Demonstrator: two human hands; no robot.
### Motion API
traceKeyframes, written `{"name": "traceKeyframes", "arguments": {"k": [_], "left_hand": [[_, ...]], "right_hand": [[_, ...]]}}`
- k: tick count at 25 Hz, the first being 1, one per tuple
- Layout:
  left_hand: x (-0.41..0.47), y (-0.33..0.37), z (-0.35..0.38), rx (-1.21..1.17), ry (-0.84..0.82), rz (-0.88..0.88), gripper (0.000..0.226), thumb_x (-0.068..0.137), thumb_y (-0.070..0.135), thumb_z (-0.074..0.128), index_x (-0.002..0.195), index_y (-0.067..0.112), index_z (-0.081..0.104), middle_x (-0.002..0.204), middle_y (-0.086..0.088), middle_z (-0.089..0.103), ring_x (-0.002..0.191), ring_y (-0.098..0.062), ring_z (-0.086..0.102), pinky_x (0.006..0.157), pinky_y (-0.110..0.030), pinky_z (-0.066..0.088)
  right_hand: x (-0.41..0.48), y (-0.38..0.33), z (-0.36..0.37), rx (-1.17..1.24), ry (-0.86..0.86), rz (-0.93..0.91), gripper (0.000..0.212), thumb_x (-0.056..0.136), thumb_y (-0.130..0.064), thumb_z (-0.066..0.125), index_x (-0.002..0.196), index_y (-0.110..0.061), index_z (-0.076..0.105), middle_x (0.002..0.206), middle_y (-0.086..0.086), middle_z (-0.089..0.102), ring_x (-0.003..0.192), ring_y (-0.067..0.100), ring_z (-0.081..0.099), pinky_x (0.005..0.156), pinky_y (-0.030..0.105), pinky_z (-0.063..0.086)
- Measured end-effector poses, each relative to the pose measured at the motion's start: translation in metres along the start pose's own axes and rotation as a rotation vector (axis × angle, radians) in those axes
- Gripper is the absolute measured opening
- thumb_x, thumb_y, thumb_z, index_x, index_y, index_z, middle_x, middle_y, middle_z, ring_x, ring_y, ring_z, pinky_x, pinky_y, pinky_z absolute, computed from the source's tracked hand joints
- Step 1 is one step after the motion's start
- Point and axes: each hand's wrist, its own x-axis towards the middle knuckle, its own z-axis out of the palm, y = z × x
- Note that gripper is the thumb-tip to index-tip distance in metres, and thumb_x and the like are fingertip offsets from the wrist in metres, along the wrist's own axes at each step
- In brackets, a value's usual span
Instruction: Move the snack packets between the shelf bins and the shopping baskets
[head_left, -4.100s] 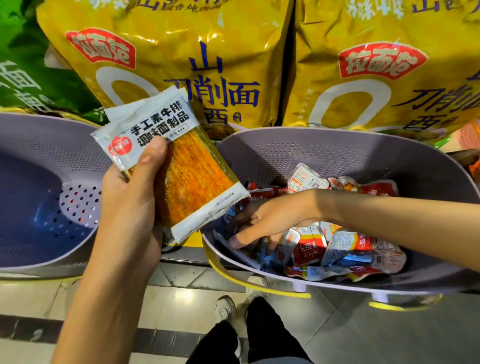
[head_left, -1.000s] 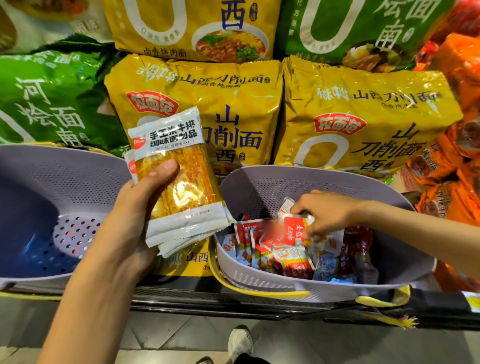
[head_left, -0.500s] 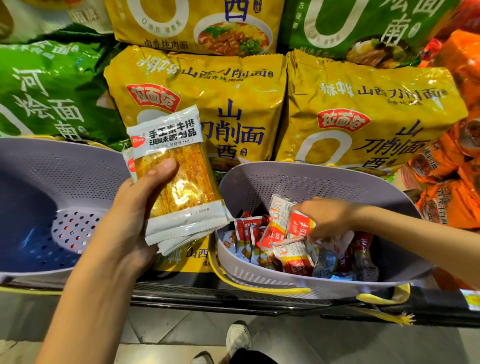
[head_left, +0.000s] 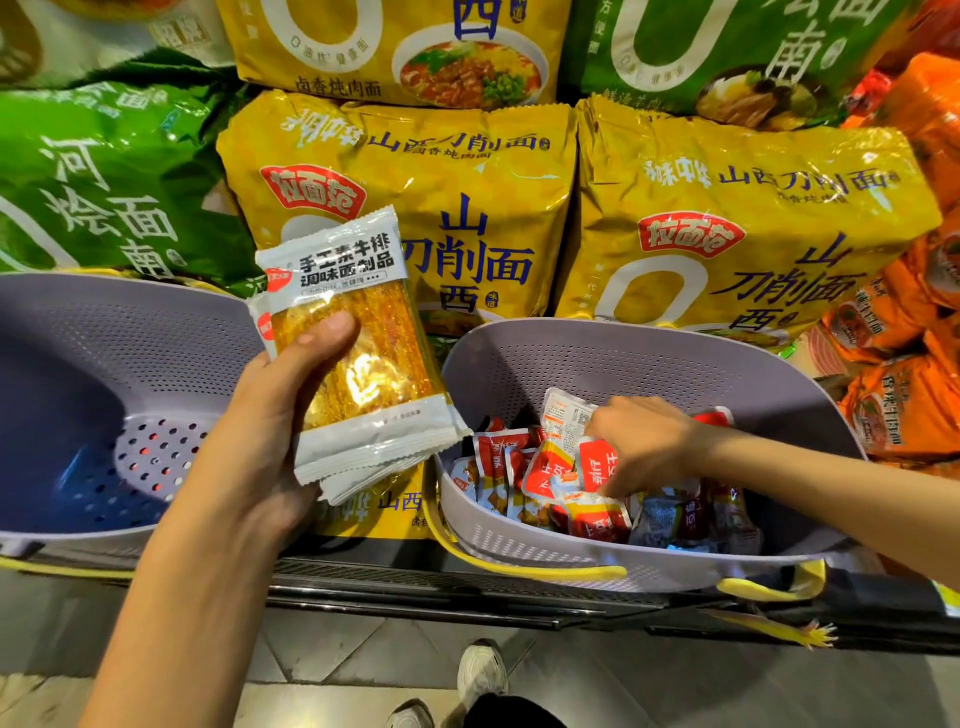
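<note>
We assess this as a retail shop, grocery aisle. Noodle multipacks (head_left: 405, 218) in yellow, green & orange stand stacked in rows w/ repeat branding. At the metal shelf edge (head_left: 363, 597), perforated grey bins (head_left: 623, 364) sit, one w/ loose snack packets (head_left: 545, 467); tiled floor (head_left: 337, 660) below.

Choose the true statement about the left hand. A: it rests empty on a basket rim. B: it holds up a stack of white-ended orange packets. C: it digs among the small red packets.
B: the left hand grips the stack of white-ended packets, thumb across the front; the right hand is the one among the small red packets in the right basket.
</note>
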Motion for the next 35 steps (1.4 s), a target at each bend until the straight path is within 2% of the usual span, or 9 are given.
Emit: {"name": "traceKeyframes", "arguments": {"k": [5, 9, 14, 16, 20, 22, 24, 27, 35], "left_hand": [[-0.002, 0.001, 0.000, -0.013, -0.010, -0.007, 0.056, 0.046, 0.062, 0.082, 0.091, 0.029, 0.075, 0.115, -0.004, 0.067, 0.117, -0.027, 0.059, 0.105, -0.052, 0.040], [-0.004, 0.003, -0.001, -0.018, -0.015, -0.011, 0.053, 0.051, 0.060, 0.081, 0.093, 0.029, 0.075, 0.116, -0.005, 0.067, 0.118, -0.029, 0.058, 0.105, -0.053, 0.040], [-0.008, 0.002, -0.001, -0.029, -0.016, -0.024, 0.053, 0.051, 0.059, 0.081, 0.093, 0.028, 0.075, 0.119, -0.007, 0.066, 0.118, -0.029, 0.058, 0.104, -0.054, 0.040], [-0.009, 0.004, -0.002, -0.034, -0.010, -0.028, 0.045, 0.057, 0.055, 0.080, 0.092, 0.029, 0.075, 0.122, -0.008, 0.064, 0.119, -0.029, 0.057, 0.105, -0.054, 0.039], [-0.011, 0.007, 0.001, -0.062, -0.005, -0.044, 0.039, 0.062, 0.052, 0.077, 0.093, 0.029, 0.075, 0.122, -0.007, 0.064, 0.118, -0.027, 0.058, 0.104, -0.052, 0.041], [-0.013, 0.008, 0.005, -0.097, 0.021, -0.071, 0.032, 0.063, 0.045, 0.076, 0.088, 0.026, 0.076, 0.110, -0.005, 0.071, 0.104, -0.024, 0.066, 0.094, -0.048, 0.050], [-0.016, 0.011, 0.010, -0.179, 0.036, -0.121, 0.027, 0.060, 0.034, 0.074, 0.083, 0.021, 0.077, 0.096, -0.005, 0.074, 0.085, -0.023, 0.072, 0.074, -0.042, 0.059], [-0.017, 0.015, 0.015, -0.206, 0.043, -0.140, 0.030, 0.060, 0.026, 0.077, 0.089, 0.018, 0.075, 0.093, -0.006, 0.074, 0.081, -0.023, 0.072, 0.068, -0.041, 0.059], [-0.015, 0.011, 0.015, -0.251, 0.065, -0.174, 0.050, 0.052, 0.028, 0.084, 0.099, 0.016, 0.072, 0.106, -0.013, 0.071, 0.097, -0.034, 0.068, 0.078, -0.053, 0.055]], "right_hand": [[-0.012, 0.010, -0.043, 0.421, 0.074, 0.020, 0.024, 0.066, -0.028, 0.084, 0.065, -0.014, 0.065, 0.054, -0.009, 0.063, 0.046, -0.002, 0.055, 0.048, 0.024, 0.046], [-0.023, 0.007, -0.047, 0.204, 0.363, -0.226, 0.019, 0.069, -0.042, 0.076, 0.071, -0.027, 0.064, 0.076, -0.012, 0.065, 0.070, 0.006, 0.059, 0.062, 0.029, 0.046], [-0.016, -0.001, -0.010, -0.041, -0.146, -0.152, 0.026, 0.071, -0.035, 0.076, 0.065, -0.017, 0.058, 0.059, -0.006, 0.055, 0.057, 0.012, 0.046, 0.052, 0.025, 0.036], [-0.012, 0.009, -0.011, 0.394, -0.139, -0.079, 0.029, 0.071, -0.019, 0.080, 0.055, -0.018, 0.056, 0.046, -0.011, 0.054, 0.044, 0.003, 0.048, 0.047, 0.017, 0.035], [0.004, 0.003, -0.010, 1.358, -0.123, 0.161, 0.012, 0.083, 0.009, 0.059, 0.087, 0.000, 0.064, 0.067, 0.004, 0.070, 0.056, 0.010, 0.066, 0.056, 0.023, 0.056], [0.017, -0.015, 0.005, 1.535, -0.128, 0.319, 0.019, 0.081, 0.012, 0.059, 0.098, 0.003, 0.059, 0.068, 0.010, 0.069, 0.053, 0.014, 0.067, 0.052, 0.027, 0.057], [0.029, -0.026, 0.025, 1.355, -0.037, 0.476, 0.042, 0.073, 0.003, 0.074, 0.108, -0.006, 0.053, 0.075, 0.007, 0.062, 0.053, 0.011, 0.061, 0.043, 0.024, 0.048], [0.029, -0.033, 0.032, 1.021, 0.076, 0.576, 0.062, 0.060, -0.021, 0.087, 0.108, -0.014, 0.049, 0.095, 0.007, 0.056, 0.087, 0.021, 0.060, 0.066, 0.035, 0.053], [0.028, -0.053, 0.027, 0.793, -0.013, 0.401, 0.027, 0.064, -0.020, 0.080, 0.069, -0.019, 0.053, 0.074, 0.000, 0.055, 0.071, 0.016, 0.052, 0.051, 0.021, 0.037]]}}
